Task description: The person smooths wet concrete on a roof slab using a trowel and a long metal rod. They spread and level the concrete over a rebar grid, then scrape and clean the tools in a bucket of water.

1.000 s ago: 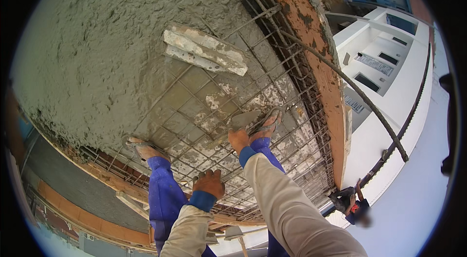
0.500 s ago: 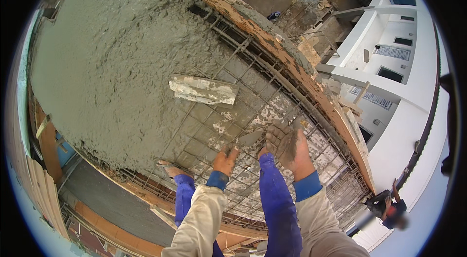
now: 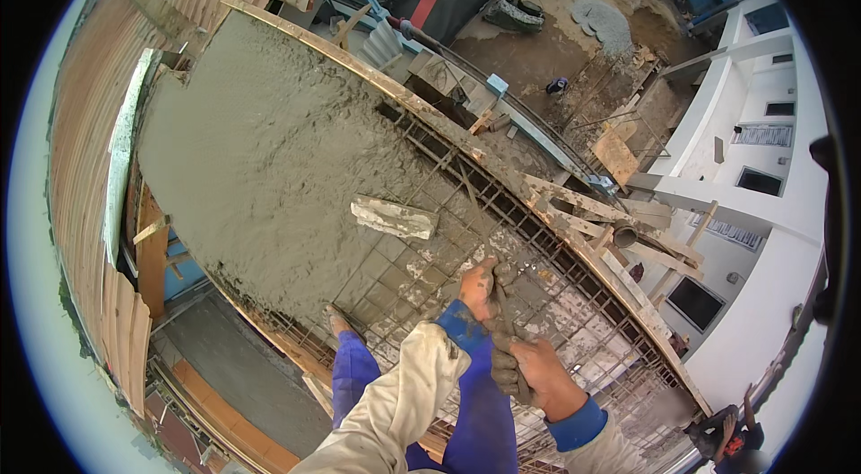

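Gripping one long tool handle (image 3: pixel 491 272), both hands are working at about 6 o'clock in the head view.

- Left hand (image 3: pixel 478 288): fingers are wrapping fully around the handle's upper stretch, above a blue cuff and pale sleeve.
- Right hand (image 3: pixel 529 371): fingers are closing tight around the lower stretch, toward 5 o'clock; glove or bare skin cannot be told under the grey smear.
- Handle: thin, grey-coated, running from the hands up toward 12 o'clock and ending at a flat, cement-caked float head (image 3: pixel 395 217) that is lying on the rebar mesh (image 3: pixel 538 295) at the edge of the wet concrete (image 3: pixel 260 160). Judged stiff, long and head-heavy, with the slurry making it slippery; two spaced grips, as seen, are suiting it best.
- Wet concrete: covering the slab from 9 to 12 o'clock, rough-surfaced, judged heavy and sluggish to drag.
- Rebar mesh: lying bare from centre to 4 o'clock, bounded by timber formwork (image 3: pixel 574 205).
- Legs in blue trousers (image 3: pixel 359 366) are standing on the mesh; one bare foot is showing at 7 o'clock.
- Another person (image 3: pixel 726 438) is crouching at 4 o'clock, well apart.
- Ground far below at 1 o'clock is showing a gravel pile (image 3: pixel 603 21) and parked motorbikes (image 3: pixel 511 8).
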Tool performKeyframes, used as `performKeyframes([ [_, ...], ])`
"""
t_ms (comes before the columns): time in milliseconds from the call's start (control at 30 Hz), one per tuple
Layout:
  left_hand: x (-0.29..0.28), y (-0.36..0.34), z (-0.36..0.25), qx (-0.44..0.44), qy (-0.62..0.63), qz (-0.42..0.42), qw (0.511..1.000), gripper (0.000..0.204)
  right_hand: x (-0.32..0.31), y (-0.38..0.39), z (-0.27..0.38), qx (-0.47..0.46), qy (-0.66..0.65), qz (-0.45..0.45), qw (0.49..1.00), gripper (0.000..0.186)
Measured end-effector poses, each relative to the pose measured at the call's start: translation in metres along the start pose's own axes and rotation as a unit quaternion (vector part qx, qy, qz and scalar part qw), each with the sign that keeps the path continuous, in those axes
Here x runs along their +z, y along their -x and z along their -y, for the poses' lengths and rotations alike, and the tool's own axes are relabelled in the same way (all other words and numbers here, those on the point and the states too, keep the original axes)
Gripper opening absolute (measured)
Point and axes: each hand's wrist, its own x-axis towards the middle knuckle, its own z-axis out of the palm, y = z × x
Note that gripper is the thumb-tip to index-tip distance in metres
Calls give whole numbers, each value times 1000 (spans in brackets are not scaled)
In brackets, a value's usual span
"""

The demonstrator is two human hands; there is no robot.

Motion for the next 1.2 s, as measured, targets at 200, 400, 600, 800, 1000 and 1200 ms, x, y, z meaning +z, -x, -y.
performKeyframes([
  [200,22,145,111,-14,-2,-18,1000,15,-34,149,-48,-57,343,-88,933,40],
  [400,29,169,96,91,-34,-74,993,19,-21,155,-77,-208,531,-173,803,43],
  [600,2,72,-28,235,-248,-71,937,27,41,38,-42,-289,606,-258,695,37],
  [800,-78,-111,-114,216,-203,-167,940,15,87,-114,18,-291,665,-277,629,27],
  [1000,-101,-82,-146,290,-666,-186,661,25,156,-95,-20,-247,555,-274,745,21],
  [1200,-45,16,-256,428,-724,-132,525,28,264,-109,-5,1,96,-220,971,16],
])
